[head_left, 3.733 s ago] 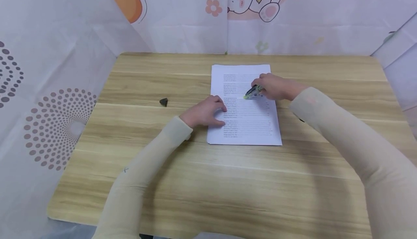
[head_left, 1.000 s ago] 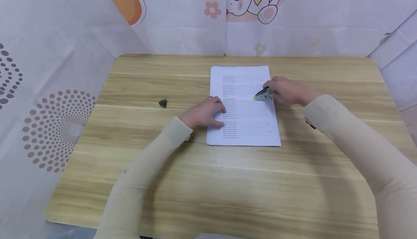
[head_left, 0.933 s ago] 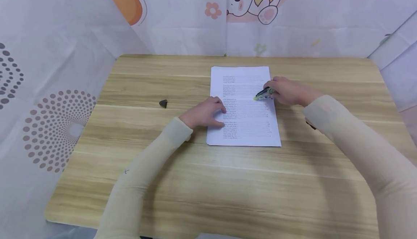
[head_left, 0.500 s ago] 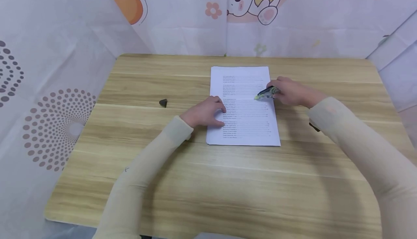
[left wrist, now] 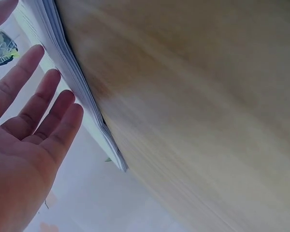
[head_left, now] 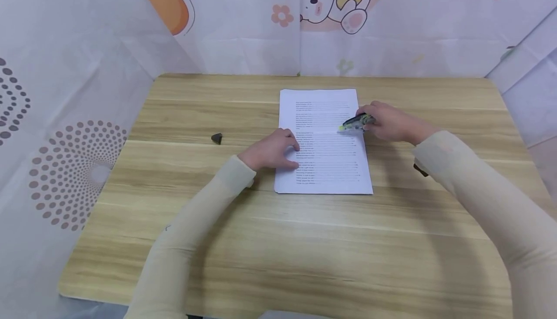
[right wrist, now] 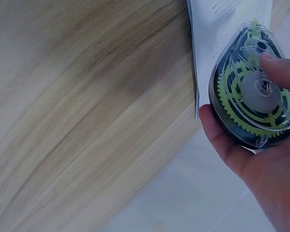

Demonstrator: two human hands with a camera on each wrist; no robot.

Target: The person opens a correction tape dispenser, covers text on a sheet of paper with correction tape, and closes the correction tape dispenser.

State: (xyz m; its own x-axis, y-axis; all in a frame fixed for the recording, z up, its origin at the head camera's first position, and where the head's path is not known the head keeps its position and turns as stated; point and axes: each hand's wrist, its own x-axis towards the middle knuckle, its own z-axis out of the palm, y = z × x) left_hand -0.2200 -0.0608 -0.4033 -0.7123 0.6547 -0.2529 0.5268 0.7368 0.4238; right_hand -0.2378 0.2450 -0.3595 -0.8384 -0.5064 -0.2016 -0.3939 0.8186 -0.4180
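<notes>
A stack of printed paper (head_left: 322, 176) lies on the wooden table, lines of text facing up. My right hand (head_left: 387, 122) grips a correction tape dispenser (head_left: 356, 122) with a clear case and green gears. Its tip points left, over the text in the upper right part of the page. In the right wrist view the thumb presses on the side of the dispenser (right wrist: 261, 92) and the fingers wrap underneath. My left hand (head_left: 274, 150) rests at the left edge of the stack, thumb and fingers spread on the page and holding nothing.
A small black cap-like piece (head_left: 216, 138) lies on the table (head_left: 243, 241) to the left of the left hand. A patterned white curtain (head_left: 243, 48) stands behind the table's back edge and along its sides.
Over the last few seconds my right hand has moved right with the correction tape dispenser across the page. It has barely shifted in the last half second. My left hand has stayed put.
</notes>
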